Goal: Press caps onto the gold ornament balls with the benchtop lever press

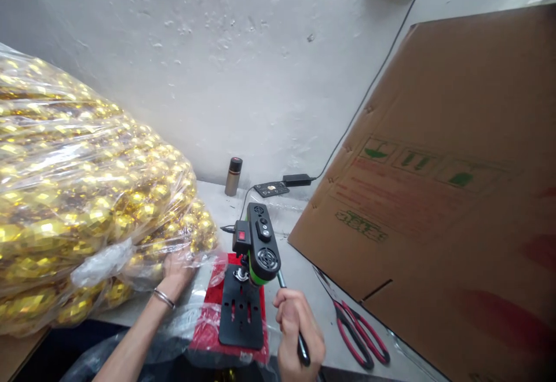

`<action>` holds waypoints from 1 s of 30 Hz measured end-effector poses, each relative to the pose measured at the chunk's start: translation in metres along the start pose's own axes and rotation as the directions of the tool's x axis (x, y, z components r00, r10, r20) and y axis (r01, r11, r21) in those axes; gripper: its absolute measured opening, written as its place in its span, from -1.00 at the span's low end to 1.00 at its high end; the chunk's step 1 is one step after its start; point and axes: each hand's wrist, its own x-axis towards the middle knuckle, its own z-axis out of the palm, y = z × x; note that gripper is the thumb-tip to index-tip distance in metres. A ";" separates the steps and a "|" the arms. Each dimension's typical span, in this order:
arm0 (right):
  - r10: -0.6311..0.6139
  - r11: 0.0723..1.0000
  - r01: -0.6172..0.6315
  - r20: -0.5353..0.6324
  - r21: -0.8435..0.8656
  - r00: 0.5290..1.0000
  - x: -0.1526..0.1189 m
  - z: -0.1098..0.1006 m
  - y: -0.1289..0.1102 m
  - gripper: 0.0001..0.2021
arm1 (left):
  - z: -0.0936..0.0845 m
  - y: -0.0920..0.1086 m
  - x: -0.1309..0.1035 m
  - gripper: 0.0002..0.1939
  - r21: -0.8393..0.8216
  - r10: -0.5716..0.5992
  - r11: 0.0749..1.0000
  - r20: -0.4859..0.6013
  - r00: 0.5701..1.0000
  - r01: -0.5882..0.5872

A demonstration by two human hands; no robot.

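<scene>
In front of me stands a small black bench machine (pixel 264 254) with round grilles, a green ring and a red switch, on a slotted black base plate (pixel 241 327). My right hand (pixel 299 333) is closed around a black-tipped lever handle (pixel 304 352), whose metal rod runs up to the machine's head. To the left, a clear plastic bag (pixel 102 263) bulges with shiny gold faceted beads (pixel 147 208). My left hand (pixel 179 267), with a bracelet at the wrist, reaches against the bag's lower right side. Plastic and glare hide its fingers.
Red-handled scissors (pixel 358 333) lie right of my right hand, beside a large cardboard box (pixel 434 196). A red sheet (pixel 212 312) lies under the machine. Behind it are a dark-capped bottle (pixel 233 176), a black card (pixel 271 189) and a power adapter (pixel 296 180) with its cord.
</scene>
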 end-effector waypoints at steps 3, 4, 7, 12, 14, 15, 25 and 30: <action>0.010 1.000 -0.010 -0.001 0.011 1.000 0.000 0.002 -0.002 -0.72 | 0.000 0.005 0.000 -0.72 0.010 0.024 1.000 0.103 0.994 -0.025; 0.017 1.000 -0.017 -0.003 0.014 1.000 0.000 0.002 -0.002 -0.72 | -0.001 0.008 -0.001 -0.73 0.003 0.038 0.999 0.129 0.991 -0.039; 0.017 1.000 -0.017 -0.015 0.021 1.000 -0.001 0.003 -0.001 -0.71 | -0.003 0.016 -0.008 -0.68 -0.037 0.071 0.997 0.175 0.982 -0.066; 0.020 0.999 -0.020 0.008 0.037 1.000 0.000 0.000 0.000 -0.72 | -0.007 0.031 -0.038 -0.47 -0.172 0.005 0.985 0.183 0.983 0.027; 0.031 0.999 -0.032 0.012 0.041 0.999 0.002 0.000 -0.002 -0.72 | -0.005 0.038 -0.056 -0.38 -0.362 -0.135 0.911 0.188 0.973 0.197; 0.036 0.998 -0.036 0.005 0.044 0.999 0.004 0.000 -0.003 -0.72 | -0.003 0.042 -0.065 -0.34 -0.462 -0.209 0.839 0.214 0.954 0.287; 0.053 0.998 -0.053 0.008 0.027 0.999 0.018 -0.001 -0.009 -0.73 | 0.032 0.075 -0.093 -0.42 -0.408 -0.172 0.861 0.328 0.929 0.303; 0.060 0.998 -0.061 0.027 0.026 0.998 0.014 -0.003 -0.010 -0.73 | 0.038 0.086 -0.093 -0.48 -0.292 -0.053 0.946 0.287 0.956 0.140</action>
